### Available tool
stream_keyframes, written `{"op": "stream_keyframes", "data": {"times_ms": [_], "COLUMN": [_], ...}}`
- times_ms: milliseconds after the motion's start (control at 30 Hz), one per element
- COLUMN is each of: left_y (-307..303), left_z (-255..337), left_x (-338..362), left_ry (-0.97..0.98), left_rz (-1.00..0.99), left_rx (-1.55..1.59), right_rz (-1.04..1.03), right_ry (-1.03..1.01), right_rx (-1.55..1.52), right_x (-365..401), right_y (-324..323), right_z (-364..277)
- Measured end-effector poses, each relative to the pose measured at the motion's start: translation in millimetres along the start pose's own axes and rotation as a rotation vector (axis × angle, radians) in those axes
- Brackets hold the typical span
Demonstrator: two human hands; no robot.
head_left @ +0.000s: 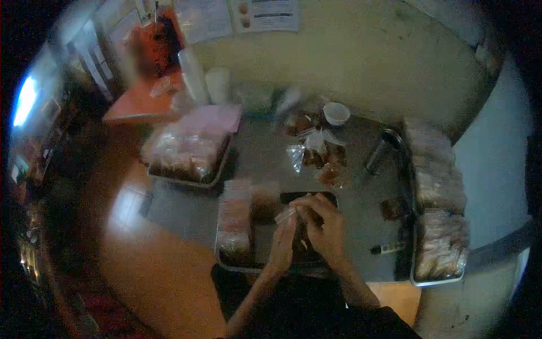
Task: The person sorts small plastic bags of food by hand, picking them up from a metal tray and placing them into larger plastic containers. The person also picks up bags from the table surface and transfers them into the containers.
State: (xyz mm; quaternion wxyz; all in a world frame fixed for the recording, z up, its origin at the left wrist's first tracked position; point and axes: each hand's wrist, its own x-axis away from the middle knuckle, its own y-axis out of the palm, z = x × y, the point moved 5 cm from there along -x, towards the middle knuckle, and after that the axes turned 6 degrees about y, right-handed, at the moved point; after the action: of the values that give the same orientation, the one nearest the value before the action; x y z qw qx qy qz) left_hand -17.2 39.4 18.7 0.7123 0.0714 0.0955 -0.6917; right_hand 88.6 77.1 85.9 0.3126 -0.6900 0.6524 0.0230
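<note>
Over a dark tray [333, 198] at the table's near edge, my left hand [282, 243] and my right hand [323, 226] meet. Their closed fingers pinch a small clear plastic bag [285, 214], whose pale top strip shows between them. Its lower part and any contents are hidden behind the hands. Along the tray's left side stands a row of filled plastic packets [235, 212]. Beside that row, near my left hand, lies a brown packet [265, 207], blurred.
Another tray of packets [189, 152] stands at the left, and stacked packets [440, 175] line the right edge. Brown bags [324, 155], a white bowl [336, 113], a dark metal cylinder [384, 151] and a marker [388, 248] lie on the grey table [254, 152].
</note>
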Motion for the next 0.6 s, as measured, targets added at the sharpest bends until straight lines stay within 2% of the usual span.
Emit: {"op": "stream_keyframes", "data": {"times_ms": [167, 233, 300, 367, 467, 533, 567, 600], "left_y": [-5.8, -17.0, -18.0, -12.0, -20.8, -36.1, -39.7, -38.8], "left_z": [-13.7, -0.9, 27.4, 56.3, 17.1, -11.4, -20.8, -33.2], "left_x": [-3.4, -6.5, -9.6, -8.0, -14.5, -19.4, -17.9, -15.6], "left_ry": [-0.072, -0.140, -0.176, -0.184, -0.044, 0.084, 0.133, 0.028], "left_rz": [0.065, 0.144, 0.219, 0.303, 0.116, 0.107, 0.105, 0.102], "left_rx": [0.001, 0.364, 0.674, 0.936, 0.646, 0.186, -0.040, 0.030], "right_rz": [-0.035, 0.023, 0.076, 0.014, -0.117, 0.004, -0.009, -0.022], "right_ry": [0.024, -0.025, 0.129, 0.329, 0.406, 0.262, 0.265, 0.269], "right_rx": [0.097, 0.202, 0.184, 0.355, 0.664, 0.788, 0.750, 0.713], "right_x": [-0.2, -4.8, -29.1, -58.3, -77.4, -84.9, -83.4, -81.8], "right_y": [-6.8, -14.1, -32.6, -50.2, -38.8, -23.5, -21.3, -18.9], "right_z": [1.8, 16.9, 75.8, 103.9, 154.8, 193.7, 199.1, 204.5]}}
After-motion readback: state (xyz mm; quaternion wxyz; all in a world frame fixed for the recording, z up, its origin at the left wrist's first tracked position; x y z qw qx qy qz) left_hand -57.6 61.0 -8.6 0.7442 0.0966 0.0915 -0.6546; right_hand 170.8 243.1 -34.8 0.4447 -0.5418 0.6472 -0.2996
